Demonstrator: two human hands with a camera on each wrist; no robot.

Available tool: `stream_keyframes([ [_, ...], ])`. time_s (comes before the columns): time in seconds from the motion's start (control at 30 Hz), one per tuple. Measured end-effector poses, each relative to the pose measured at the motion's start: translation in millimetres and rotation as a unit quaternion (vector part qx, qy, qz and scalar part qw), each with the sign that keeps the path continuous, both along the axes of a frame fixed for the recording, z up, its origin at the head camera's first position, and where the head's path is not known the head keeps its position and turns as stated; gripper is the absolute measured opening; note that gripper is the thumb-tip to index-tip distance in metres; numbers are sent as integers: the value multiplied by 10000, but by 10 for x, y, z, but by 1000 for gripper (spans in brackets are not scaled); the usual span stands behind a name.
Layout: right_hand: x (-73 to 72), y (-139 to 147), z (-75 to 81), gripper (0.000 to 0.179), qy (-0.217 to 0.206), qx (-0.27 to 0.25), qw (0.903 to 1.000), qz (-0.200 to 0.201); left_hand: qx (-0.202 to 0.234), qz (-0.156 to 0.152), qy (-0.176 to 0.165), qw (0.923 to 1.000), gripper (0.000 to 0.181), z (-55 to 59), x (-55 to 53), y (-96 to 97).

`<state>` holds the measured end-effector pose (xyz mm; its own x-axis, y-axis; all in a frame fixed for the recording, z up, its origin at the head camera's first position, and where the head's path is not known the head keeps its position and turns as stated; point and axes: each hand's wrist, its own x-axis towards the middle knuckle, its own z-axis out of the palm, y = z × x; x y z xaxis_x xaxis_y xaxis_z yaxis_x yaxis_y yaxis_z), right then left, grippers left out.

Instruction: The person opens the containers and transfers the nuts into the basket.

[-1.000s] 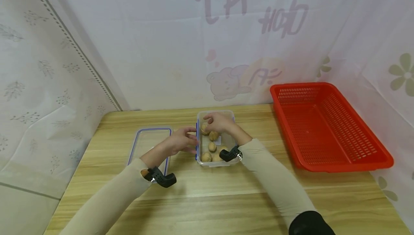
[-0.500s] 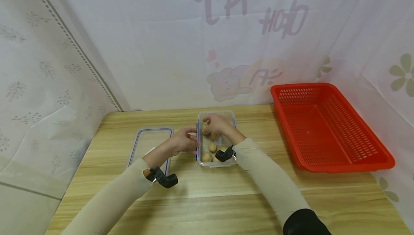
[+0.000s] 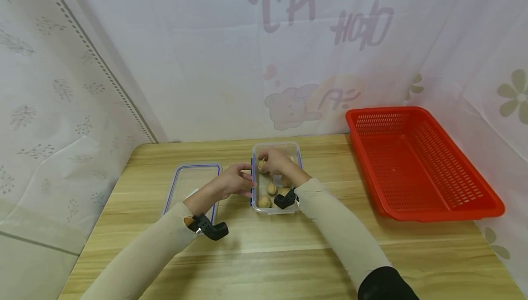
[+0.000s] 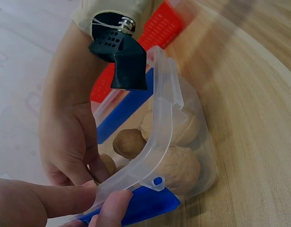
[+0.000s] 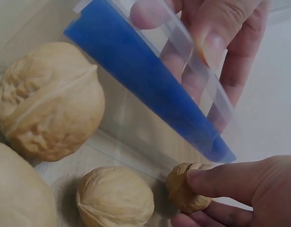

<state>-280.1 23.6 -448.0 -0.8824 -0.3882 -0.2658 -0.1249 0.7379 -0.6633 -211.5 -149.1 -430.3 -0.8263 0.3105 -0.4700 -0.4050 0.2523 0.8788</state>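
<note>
A clear plastic food container (image 3: 262, 189) with blue clips stands near the table's back edge, several walnuts (image 5: 115, 198) in it. My left hand (image 3: 233, 180) holds its left side. In the left wrist view the thumb (image 4: 70, 198) lies at the rim while the fingers are outside by the blue clip (image 4: 152, 204). My right hand (image 3: 278, 161) reaches down into the container. Its thumb and fingers pinch a walnut (image 5: 185, 188) close to the left wall, seen in the right wrist view. The right wrist hides part of the container's near right corner.
The container's clear lid (image 3: 197, 166) with a blue seal lies at the left, partly under my left forearm. A large red plastic basket (image 3: 416, 171) stands at the right. A patterned white curtain (image 3: 198, 61) hangs behind the wooden table (image 3: 255, 263).
My right hand has lowered into the container, and its fingers have closed on a walnut. One walnut beside it has shifted right. The left hand stays at the container's side.
</note>
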Motion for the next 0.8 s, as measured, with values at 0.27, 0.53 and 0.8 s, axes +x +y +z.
stream_keyframes([
  [0.27,-26,13,-59,37,115,-146,9998,43,-22,-9,-3,10000,65,2,0,-6],
  [0.53,-41,54,-85,36,185,-335,9992,114,7,-26,-9,10000,65,1,2,-7],
  [0.8,-62,173,-63,37,244,-737,9967,237,47,3,-31,10000,65,8,3,-13],
])
